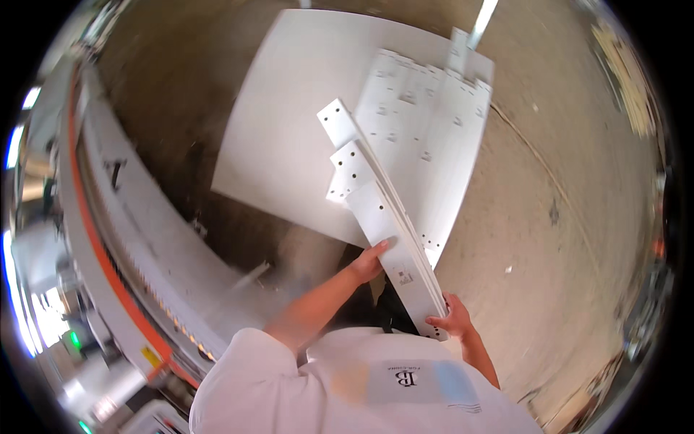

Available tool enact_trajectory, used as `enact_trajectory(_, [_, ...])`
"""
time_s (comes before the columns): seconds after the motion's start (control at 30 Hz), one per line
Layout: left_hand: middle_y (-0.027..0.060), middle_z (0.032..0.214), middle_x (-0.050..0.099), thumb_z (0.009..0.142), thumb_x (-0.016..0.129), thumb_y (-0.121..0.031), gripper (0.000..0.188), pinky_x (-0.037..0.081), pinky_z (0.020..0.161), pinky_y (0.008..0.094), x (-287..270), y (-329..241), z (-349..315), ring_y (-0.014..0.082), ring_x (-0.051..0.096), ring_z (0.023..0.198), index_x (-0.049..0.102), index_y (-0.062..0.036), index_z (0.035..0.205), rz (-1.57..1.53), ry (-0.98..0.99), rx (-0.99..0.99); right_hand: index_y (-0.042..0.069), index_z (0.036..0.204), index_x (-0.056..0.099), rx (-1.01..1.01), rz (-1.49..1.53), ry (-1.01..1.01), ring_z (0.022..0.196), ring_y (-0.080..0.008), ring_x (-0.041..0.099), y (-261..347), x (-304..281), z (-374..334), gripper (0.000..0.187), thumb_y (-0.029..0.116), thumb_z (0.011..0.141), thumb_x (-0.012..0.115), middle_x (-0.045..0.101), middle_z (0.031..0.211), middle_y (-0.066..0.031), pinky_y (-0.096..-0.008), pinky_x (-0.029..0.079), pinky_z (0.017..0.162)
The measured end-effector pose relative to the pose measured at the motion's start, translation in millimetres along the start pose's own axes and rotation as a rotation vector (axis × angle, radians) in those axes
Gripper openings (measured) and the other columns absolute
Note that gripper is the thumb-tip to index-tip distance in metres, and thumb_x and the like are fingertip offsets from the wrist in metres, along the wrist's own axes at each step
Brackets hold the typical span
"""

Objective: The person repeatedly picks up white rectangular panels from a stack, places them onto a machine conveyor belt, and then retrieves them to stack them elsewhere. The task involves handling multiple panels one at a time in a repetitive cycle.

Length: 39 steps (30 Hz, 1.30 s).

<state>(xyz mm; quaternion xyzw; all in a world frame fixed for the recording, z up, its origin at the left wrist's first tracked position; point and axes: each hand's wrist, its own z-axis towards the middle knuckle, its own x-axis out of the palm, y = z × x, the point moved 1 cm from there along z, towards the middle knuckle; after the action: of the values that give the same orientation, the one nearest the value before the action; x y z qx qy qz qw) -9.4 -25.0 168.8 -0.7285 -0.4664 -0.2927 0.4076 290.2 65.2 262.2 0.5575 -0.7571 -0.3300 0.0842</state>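
Across the front of my body I hold a stack of long narrow white boards (396, 249) with drilled holes. The boards are fanned at the far end, each sticking out past the one above, and a small printed label lies on the top one. My left hand (370, 262) is closed on the stack's left edge, near its middle. At the near end, my right hand (454, 317) grips the right edge with its thumb over the top face. Beyond the stack, more white boards (426, 123) with small labels lie side by side on a large pale sheet (282, 123).
To the left runs a long grey machine (144, 195) with an orange stripe and a toothed or roller track. Brown concrete floor (535, 210) spreads to the right. Strips of wood (623, 79) are piled at the far right. A pale post (482, 23) stands behind the sheet.
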Motion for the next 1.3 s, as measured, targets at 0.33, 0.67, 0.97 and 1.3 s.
enact_trajectory(0.33, [0.0099, 0.149, 0.050, 0.091, 0.072, -0.044, 0.078, 0.031, 0.118, 0.0476, 37, 70, -217, 0.0273, 0.045, 0.138, 0.040, -0.0052, 0.151, -0.074, -0.387, 0.660, 0.004, 0.144, 0.050, -0.532, -0.757, 0.324, 0.116, -0.0368, 0.061, 102, -12, 0, 0.110, 0.053, 0.053, 0.090, 0.058, 0.130, -0.0193, -0.0451, 0.050, 0.098])
enact_trajectory(0.67, [0.0096, 0.140, 0.057, 0.094, 0.067, -0.038, 0.063, 0.038, 0.113, 0.0446, 93, 264, -367, 0.0271, 0.053, 0.130, 0.049, -0.0048, 0.144, -0.339, -0.771, 1.175, 0.007, 0.140, 0.055, -0.838, -1.148, 0.919, 0.121, -0.0348, 0.059, 149, 115, -27, 0.097, 0.048, 0.059, 0.090, 0.060, 0.133, -0.0153, -0.0429, 0.048, 0.103])
enact_trajectory(0.97, [0.0099, 0.142, 0.057, 0.096, 0.063, -0.048, 0.066, 0.034, 0.115, 0.0483, 57, 402, -442, 0.0282, 0.050, 0.134, 0.048, -0.0049, 0.143, -0.810, -1.047, 1.438, 0.002, 0.134, 0.061, -0.632, -1.215, 1.314, 0.113, -0.0280, 0.066, 107, 288, -95, 0.081, 0.049, 0.072, 0.085, 0.068, 0.124, -0.0169, -0.0376, 0.050, 0.098])
enact_trajectory(1.3, [0.0075, 0.146, 0.045, 0.095, 0.065, -0.045, 0.075, 0.035, 0.115, 0.0476, 72, 407, -479, 0.0281, 0.045, 0.135, 0.026, -0.0189, 0.153, -0.875, -1.191, 1.545, 0.001, 0.138, 0.057, -0.270, -0.556, 1.353, 0.123, -0.0153, 0.056, 49, 446, -211, 0.059, 0.046, 0.101, 0.061, 0.062, 0.133, -0.0082, -0.0310, 0.041, 0.107])
